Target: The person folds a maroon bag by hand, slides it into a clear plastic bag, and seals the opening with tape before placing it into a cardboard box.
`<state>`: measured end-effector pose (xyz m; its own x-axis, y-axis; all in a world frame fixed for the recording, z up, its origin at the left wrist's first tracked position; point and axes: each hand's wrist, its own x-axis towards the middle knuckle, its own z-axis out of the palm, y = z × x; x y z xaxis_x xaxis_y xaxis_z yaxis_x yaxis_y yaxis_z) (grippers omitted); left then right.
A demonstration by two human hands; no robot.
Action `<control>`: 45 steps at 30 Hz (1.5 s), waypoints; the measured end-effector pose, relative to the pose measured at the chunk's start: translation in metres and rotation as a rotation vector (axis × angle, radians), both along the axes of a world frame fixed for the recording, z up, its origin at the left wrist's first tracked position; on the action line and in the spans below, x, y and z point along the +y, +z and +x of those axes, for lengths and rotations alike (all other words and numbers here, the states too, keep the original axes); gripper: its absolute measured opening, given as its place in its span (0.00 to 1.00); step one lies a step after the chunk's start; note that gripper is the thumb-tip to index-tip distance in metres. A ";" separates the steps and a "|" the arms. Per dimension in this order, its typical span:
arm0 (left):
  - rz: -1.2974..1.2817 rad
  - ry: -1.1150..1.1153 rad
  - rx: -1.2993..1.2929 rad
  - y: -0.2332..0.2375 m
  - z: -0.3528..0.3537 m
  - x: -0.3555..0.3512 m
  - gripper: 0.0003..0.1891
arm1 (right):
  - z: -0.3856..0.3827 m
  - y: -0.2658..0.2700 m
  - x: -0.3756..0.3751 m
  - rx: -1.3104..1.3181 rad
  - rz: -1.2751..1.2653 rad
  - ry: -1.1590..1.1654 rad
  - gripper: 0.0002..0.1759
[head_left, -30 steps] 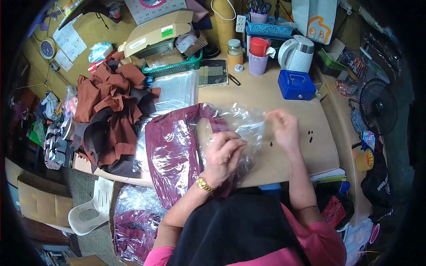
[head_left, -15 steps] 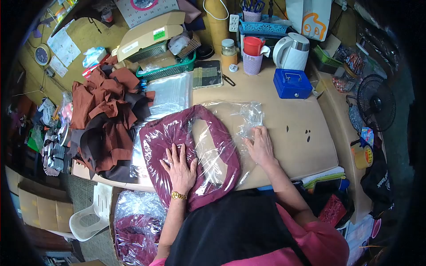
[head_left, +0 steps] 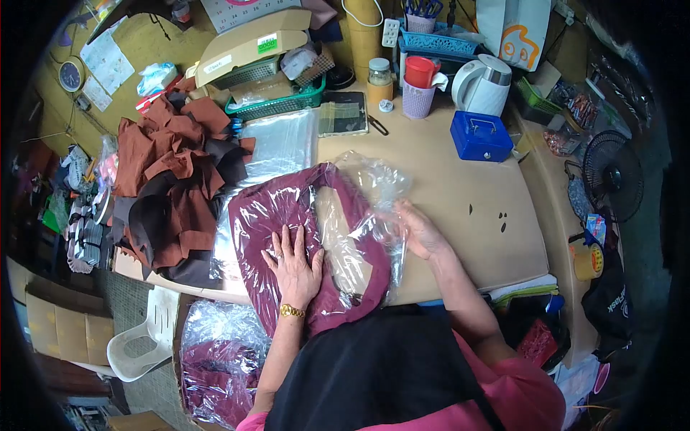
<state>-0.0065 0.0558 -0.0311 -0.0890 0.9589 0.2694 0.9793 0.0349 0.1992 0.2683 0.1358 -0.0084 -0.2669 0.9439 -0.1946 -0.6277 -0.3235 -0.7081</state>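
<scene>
A maroon fabric bag [head_left: 262, 208] with a looped handle lies flat on the table inside a clear plastic bag [head_left: 374, 176]. My left hand [head_left: 295, 273] rests on its left part, fingers spread and pressing the plastic. At the right edge, my right hand [head_left: 419, 228] has its fingers closed on the loose end of the plastic. That end is lifted and folds over toward the maroon fabric. Through the handle's opening, the tan table surface [head_left: 445, 187] shows.
Brown and black fabric pieces [head_left: 172, 172] are heaped at the left, beside a stack of clear plastic sheets [head_left: 280, 144]. Along the back stand a green basket [head_left: 280, 105], a kettle [head_left: 483, 85] and a blue cash box [head_left: 480, 136]. Below the table edge is a box with plastic-wrapped maroon items [head_left: 219, 373].
My right hand has pulled the plastic's open end up and inward, to the left, so it now bunches over the right side. My left hand stays on the fabric.
</scene>
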 end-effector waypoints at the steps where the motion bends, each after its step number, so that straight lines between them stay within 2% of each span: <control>1: -0.004 0.004 0.003 0.000 0.000 0.000 0.35 | 0.004 0.002 0.000 0.097 0.086 0.243 0.25; 2: -0.006 0.009 0.005 0.000 0.000 0.001 0.35 | 0.006 0.006 0.002 0.192 0.172 0.487 0.29; 3: -0.007 0.011 0.002 -0.001 0.001 0.001 0.35 | 0.009 0.009 0.002 0.166 0.182 0.448 0.38; 4: -0.008 0.012 -0.009 0.001 0.001 0.002 0.35 | 0.015 0.019 0.003 0.164 0.181 0.451 0.38; 6: -0.011 0.013 -0.023 0.002 0.001 0.001 0.35 | 0.042 0.029 0.008 0.066 0.348 0.349 0.40; 8: -0.023 0.025 -0.022 0.002 0.001 0.001 0.36 | 0.081 0.024 0.014 -0.081 0.230 0.028 0.39; 10: -0.014 0.023 -0.025 0.000 0.000 0.001 0.36 | 0.143 0.014 0.021 -0.438 0.234 -0.097 0.31; 12: -0.003 0.023 -0.030 0.000 0.001 0.002 0.36 | 0.194 0.006 0.026 -1.130 0.278 -0.290 0.20; 13: -0.002 0.022 -0.024 0.001 0.001 0.002 0.36 | 0.193 0.010 0.030 -1.134 0.278 -0.292 0.20; 15: 0.006 0.021 -0.016 0.001 0.002 0.003 0.35 | 0.175 0.029 0.039 -1.323 0.426 -0.571 0.18; 17: 0.007 0.016 -0.011 0.001 0.003 0.003 0.35 | 0.124 0.058 0.048 -1.484 0.381 -0.396 0.23; 19: 0.017 0.023 -0.018 0.002 0.004 0.003 0.35 | 0.067 0.067 0.059 -1.727 0.505 -0.396 0.26; 21: 0.015 0.025 -0.021 0.002 0.003 0.002 0.35 | 0.057 0.008 0.097 -1.597 0.702 -0.013 0.24; 22: 0.014 0.024 -0.025 0.002 0.003 0.002 0.35 | 0.057 0.004 0.110 -1.593 0.709 -0.009 0.24; 24: 0.013 0.026 -0.023 0.003 0.002 0.002 0.35 | 0.068 0.008 0.138 -1.140 0.545 0.317 0.21; 26: 0.013 0.007 -0.039 0.004 0.002 0.002 0.35 | 0.105 0.024 0.166 -1.055 0.338 -0.337 0.16; 27: 0.007 0.012 -0.040 0.002 0.002 0.001 0.35 | 0.138 0.015 0.185 -1.111 0.410 -0.674 0.13; 28: 0.017 0.007 -0.035 0.002 0.001 0.001 0.35 | 0.159 0.022 0.178 -1.053 0.416 -0.767 0.14; 29: 0.029 0.001 -0.030 0.001 0.001 0.002 0.35 | 0.157 0.057 0.148 -1.073 0.218 -0.655 0.20; 30: 0.032 0.004 -0.034 0.002 0.001 0.003 0.35 | 0.145 0.065 0.128 -1.074 0.223 -0.654 0.20; 32: 0.013 0.017 -0.056 0.003 0.003 0.003 0.35 | 0.115 0.067 0.090 -1.276 0.384 -0.388 0.31; 34: 0.016 0.013 -0.055 0.003 0.004 0.005 0.35 | 0.070 0.044 0.060 -1.466 0.618 -0.128 0.40; 36: 0.013 -0.004 -0.042 0.004 0.001 -0.001 0.35 | 0.055 0.031 0.078 -1.601 0.751 0.252 0.41; 38: -0.016 -0.059 -0.274 0.011 -0.009 0.002 0.34 | 0.032 0.072 0.112 -1.183 0.865 0.008 0.40; 40: 0.175 -0.030 -0.353 0.012 -0.038 0.002 0.33 | -0.006 0.183 0.105 -0.701 0.863 -0.113 0.35; 41: 0.278 0.031 -0.400 0.019 -0.048 -0.003 0.33 | -0.025 0.222 0.104 -0.672 1.006 -0.207 0.32; 42: 0.384 0.093 -0.444 0.027 -0.055 -0.006 0.32 | -0.047 0.259 0.102 -0.563 1.187 -0.216 0.27; 43: 0.384 0.089 -0.436 0.025 -0.059 -0.008 0.32 | -0.069 0.293 0.096 -0.490 1.278 -0.206 0.27; 45: 0.432 0.136 -0.968 0.011 -0.068 -0.018 0.33 | -0.096 0.337 0.084 -0.398 1.334 -0.197 0.25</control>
